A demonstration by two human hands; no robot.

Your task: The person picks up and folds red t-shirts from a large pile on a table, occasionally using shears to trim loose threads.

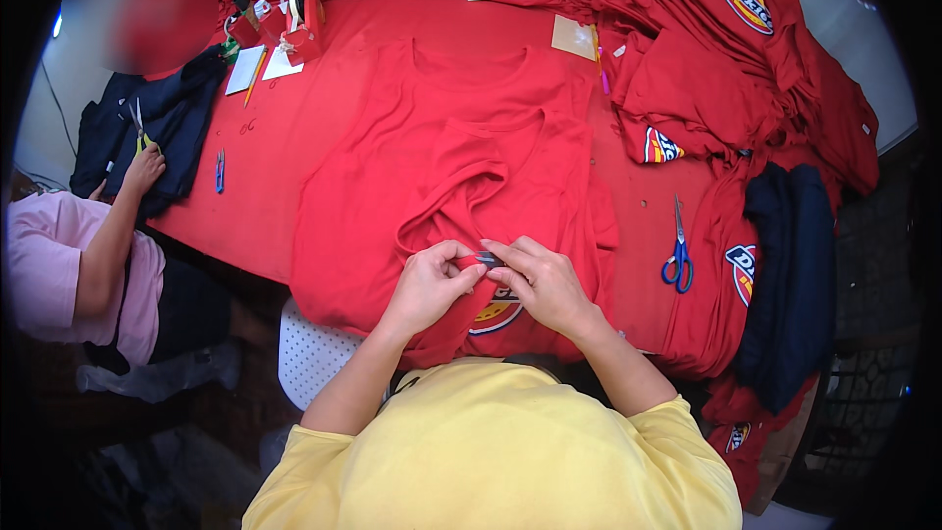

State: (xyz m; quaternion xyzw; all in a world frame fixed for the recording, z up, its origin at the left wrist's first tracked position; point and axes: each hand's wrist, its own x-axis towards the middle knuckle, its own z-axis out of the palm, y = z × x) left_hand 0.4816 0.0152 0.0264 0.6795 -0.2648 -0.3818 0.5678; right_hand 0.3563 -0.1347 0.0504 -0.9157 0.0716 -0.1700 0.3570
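Observation:
In front of me a red sleeveless garment (363,206) lies spread on top of other red cloth, its edge bunched up near my hands. My left hand (432,280) is closed, pinching a bit of that red fabric between thumb and fingers. Right beside it, my right hand (542,285) is closed around the same spot. A small dark piece with a grey mark (488,259) shows between the fingertips; its kind is too small to make out. Part of a printed emblem (497,314) on red fabric appears below my hands.
Blue-handled scissors (678,260) lie at right, blue thread snips (220,172) at left. Folded red garments (697,88) pile up along the far and right sides, with dark clothing (790,275) at right. At left another person (88,265) holds yellow-handled scissors (140,132) over dark cloth.

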